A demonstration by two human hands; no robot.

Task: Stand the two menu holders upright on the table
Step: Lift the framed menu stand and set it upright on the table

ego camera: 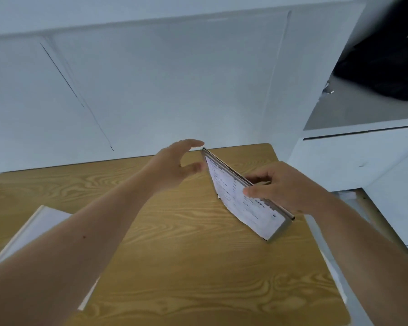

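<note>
With your right hand (285, 184) clamped on the top edge of the menu holder (243, 198), tilted on the wooden counter (174, 255), bring your left hand (174, 165), fingers (193, 143) spread beside its far end, to steady it upright.

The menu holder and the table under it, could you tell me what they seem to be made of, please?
Menu holder: apparently a stiff board with a grey edge and a smooth printed sheet on its face; exact material unclear. Table: wood or wood-look laminate, with bold yellow-brown grain and a smooth surface.
</note>
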